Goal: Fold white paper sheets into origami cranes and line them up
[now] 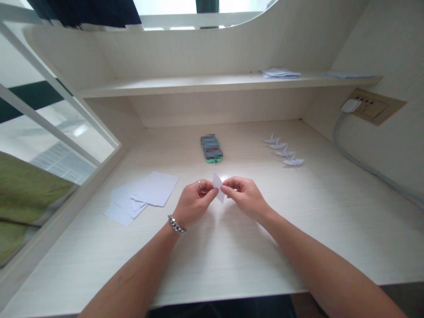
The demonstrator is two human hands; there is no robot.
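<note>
- While both hands work at the middle of the bench (pixel 331 221), a small folded paper (pixel 218 189) stands tilted between them; whether its lower tip touches the bench cannot be told.
- Left grip: the left hand (pixel 194 199) is closed to a thumb-and-finger pinch at the paper's left side.
- Right grip: the right hand (pixel 247 196) is closed to a similar pinch at the paper's right side.
- Step in hand: judged to be the shaping or creasing of this piece. Its fold lines are too small to read.
- Next move: by judgement, it calls for one steady pinch while the other works the paper lightly. Thin paper is likely to bend or tear under a hard pull.
- Left margin: loose white sheets (pixel 157 189) lie overlapped near the left hand; a wide sweep could disturb them.
- Forward margin: a blurred, dark item (pixel 212 148) with a green near end lies just beyond the paper and limits forward travel.
- Right margin: four paper birds (pixel 285 153) form a slanting row, well apart from the right hand.
- Edges: both forearms cross the front edge of the bench; a shelf (pixel 185 88) spans the back, and a cable (pixel 372 171) runs along the right wall.
- Open room: the widest stretch lies right of the right hand.
</note>
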